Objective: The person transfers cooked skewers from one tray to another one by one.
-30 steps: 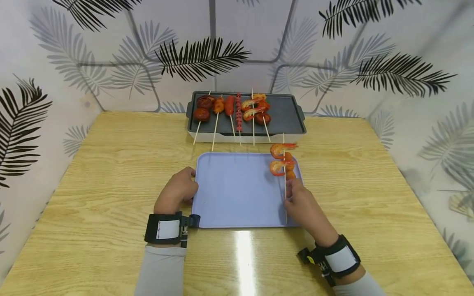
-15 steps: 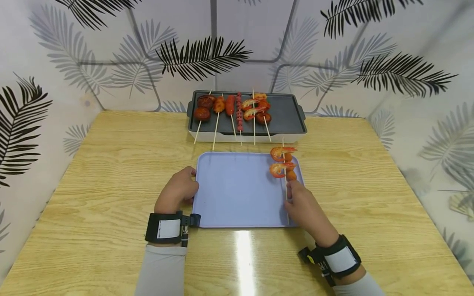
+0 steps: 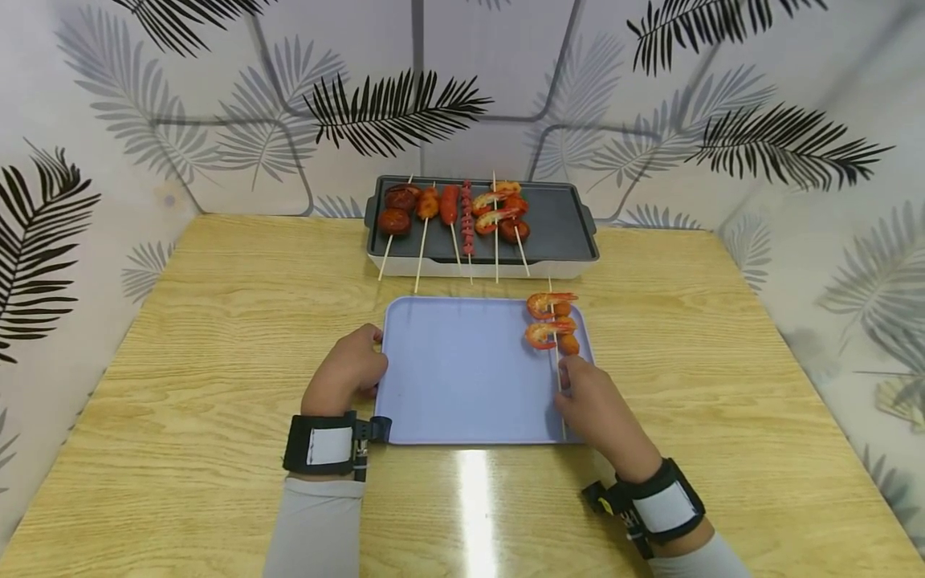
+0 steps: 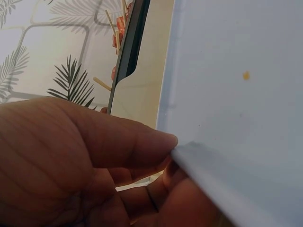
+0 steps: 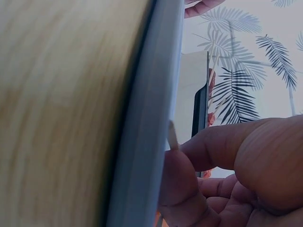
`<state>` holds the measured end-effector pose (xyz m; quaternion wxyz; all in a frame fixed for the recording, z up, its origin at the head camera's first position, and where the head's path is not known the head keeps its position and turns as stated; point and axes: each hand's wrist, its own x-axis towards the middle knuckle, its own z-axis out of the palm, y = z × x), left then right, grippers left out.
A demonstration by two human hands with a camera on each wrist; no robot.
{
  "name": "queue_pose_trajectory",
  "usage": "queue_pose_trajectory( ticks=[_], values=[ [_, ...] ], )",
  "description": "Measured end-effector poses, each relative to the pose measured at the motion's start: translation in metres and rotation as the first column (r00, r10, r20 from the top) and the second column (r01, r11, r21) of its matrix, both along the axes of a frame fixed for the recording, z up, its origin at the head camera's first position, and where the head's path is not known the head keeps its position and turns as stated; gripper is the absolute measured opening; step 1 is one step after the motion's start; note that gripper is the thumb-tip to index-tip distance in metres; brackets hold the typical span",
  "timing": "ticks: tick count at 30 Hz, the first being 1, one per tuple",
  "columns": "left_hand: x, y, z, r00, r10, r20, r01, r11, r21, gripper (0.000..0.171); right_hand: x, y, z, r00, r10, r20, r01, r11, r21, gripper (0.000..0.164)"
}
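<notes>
I inspected by remote view; clock positions take the pale blue tray (image 3: 462, 370) as the dial, with 12 at the far side.

Left hand (image 3: 350, 364): at 9 o'clock, grasping the tray's rim. The left wrist view shows the thumb (image 4: 137, 142) over the edge and fingers beneath it.

Right hand (image 3: 594, 401): between 3 and 4 o'clock, pinching the stick of the shrimp skewer (image 3: 555, 335) between thumb and finger. The skewer lies lengthwise above the tray's right portion, its 2 shrimp at 2 o'clock and its tip reaching past the far rim. I cannot tell whether it touches the tray.

Just right of the shrimp I count 3 round orange pieces (image 3: 569, 345); I cannot determine whether they share that stick.

At 12 o'clock, near the tray's far rim, stands a dark griddle pan (image 3: 552, 221) on a white base (image 3: 448, 271). It bears assorted skewers, including a sausage (image 3: 449, 205); 6 stick ends point toward the tray.

Tray and griddle rest on the wood-grain table (image 3: 253, 321). I note 1 yellow spot (image 4: 246, 75) on the tray's surface. Behind the table hangs a leaf-patterned covering (image 3: 506, 56).
</notes>
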<state>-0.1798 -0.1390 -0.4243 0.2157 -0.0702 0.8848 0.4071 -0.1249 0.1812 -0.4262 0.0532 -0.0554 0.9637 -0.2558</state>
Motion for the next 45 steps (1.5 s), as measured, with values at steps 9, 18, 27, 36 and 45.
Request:
queue_pose_trajectory(
  ticks=[9, 18, 27, 36, 45],
  values=[
    [-0.001, -0.001, 0.001, 1.0, 0.002, 0.006, -0.002, 1.0, 0.001, 0.05, 0.006, 0.001, 0.003, 1.0, 0.02, -0.012, -0.02, 1.0, -0.016, 0.014],
    [-0.001, -0.002, 0.001, 1.0, -0.008, 0.009, 0.008, 1.0, 0.001, 0.049, 0.012, 0.0, 0.004, 0.999, 0.016, 0.041, -0.016, 1.0, 0.003, 0.029],
    [0.0, -0.001, 0.0, 1.0, -0.009, -0.01, 0.009, 1.0, -0.018, 0.048, 0.014, 0.0, 0.006, 0.996, -0.016, 0.088, 0.017, 1.0, -0.01, 0.044],
    [0.0, -0.001, 0.001, 1.0, -0.008, -0.005, 0.008, 1.0, -0.019, 0.048, 0.016, 0.001, 0.007, 0.997, -0.004, 0.073, 0.005, 1.0, -0.007, 0.041],
    [0.001, 0.0, 0.001, 1.0, -0.008, -0.001, 0.008, 1.0, -0.014, 0.047, 0.023, -0.002, 0.014, 0.999, 0.017, -0.036, -0.016, 0.999, 0.042, 0.042]
  ],
)
